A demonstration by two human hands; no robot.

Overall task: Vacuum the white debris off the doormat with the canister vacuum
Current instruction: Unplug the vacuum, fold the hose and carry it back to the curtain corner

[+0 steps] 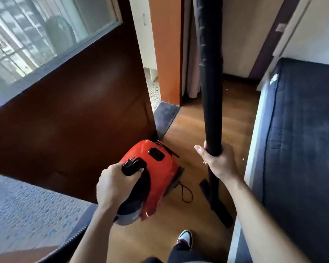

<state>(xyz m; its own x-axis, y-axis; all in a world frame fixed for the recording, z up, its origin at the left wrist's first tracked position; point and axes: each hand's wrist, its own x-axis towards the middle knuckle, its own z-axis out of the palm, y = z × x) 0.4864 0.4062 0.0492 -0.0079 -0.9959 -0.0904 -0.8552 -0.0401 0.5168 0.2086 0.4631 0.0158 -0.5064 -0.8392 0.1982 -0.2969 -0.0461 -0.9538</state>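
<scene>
A red canister vacuum [156, 175] hangs just above the wooden floor, carried by its black handle. My left hand [116, 184] grips that handle together with the black power plug [130, 167]. My right hand [217, 160] grips a thick black tube [210, 73] that rises upright to the top of the view. Below that hand a thinner black wand runs down to the floor nozzle [217, 202]. A grey doormat [166, 116] lies ahead at the doorway; no white debris shows on it from here.
An open dark brown door [74, 103] with a glass pane stands at left, close to the vacuum. A dark blue mattress [300, 149] fills the right side. An orange door panel [167, 54] stands ahead. A thin red cord [186, 194] loops on the floor. My shoe [185, 240] is below.
</scene>
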